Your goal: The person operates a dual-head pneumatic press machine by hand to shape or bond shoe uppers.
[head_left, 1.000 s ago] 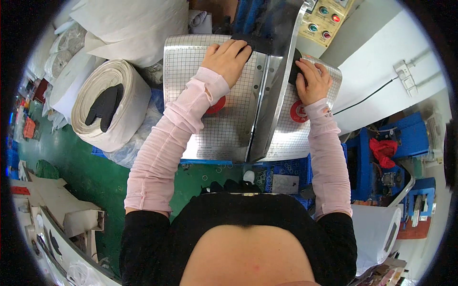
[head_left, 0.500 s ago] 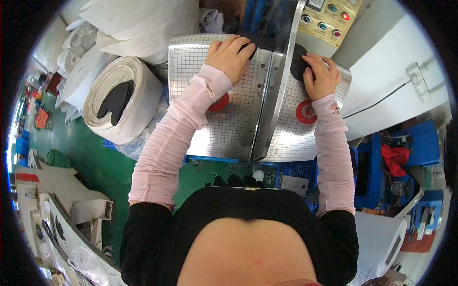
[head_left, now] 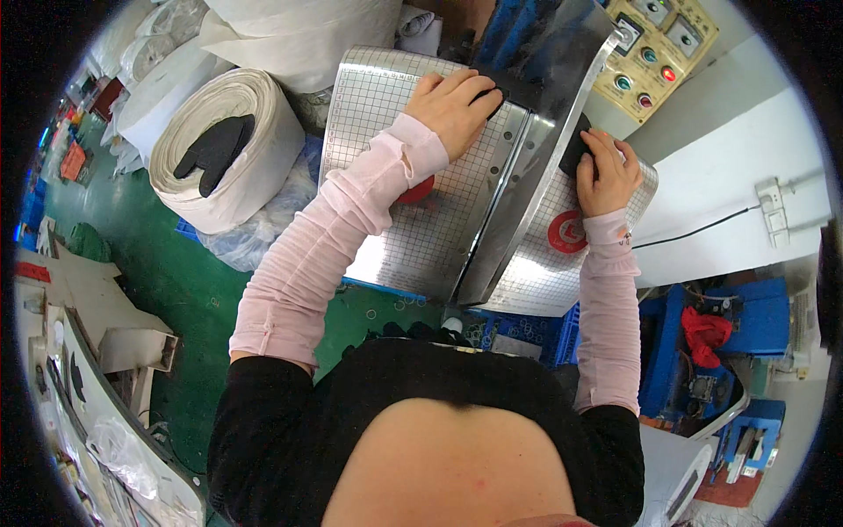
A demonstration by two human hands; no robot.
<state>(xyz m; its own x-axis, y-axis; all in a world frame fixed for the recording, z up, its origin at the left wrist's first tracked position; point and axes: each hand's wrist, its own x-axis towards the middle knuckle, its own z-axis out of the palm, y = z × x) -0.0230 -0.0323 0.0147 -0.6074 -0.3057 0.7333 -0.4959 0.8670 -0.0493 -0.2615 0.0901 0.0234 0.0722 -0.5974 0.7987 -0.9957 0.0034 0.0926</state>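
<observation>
My left hand (head_left: 454, 114) rests at the upper part of a gridded metal plate (head_left: 362, 114), its fingers curled on a small black piece (head_left: 497, 107) mostly hidden beneath them. Across an upright metal guard (head_left: 537, 189), my right hand (head_left: 608, 176) has bent fingers and thumb on a black, rounded flat piece (head_left: 574, 147). That piece lies against the guard's right side, over a second gridded plate (head_left: 529, 285). Whether the two black parts join behind the guard is hidden. Pink sleeves cover both my forearms.
Left of the plates stands a thick off-white roll (head_left: 263, 167) with a black cut piece (head_left: 218, 151) on top. A yellow control panel (head_left: 654, 61) with knobs and a lit red button is at the upper right. Blue machinery (head_left: 742, 316) with a red cloth (head_left: 705, 330) stands at right.
The whole view has shifted and turned slightly. Both hands remain on the black pieces, and less of the right-hand piece shows beside the guard.
</observation>
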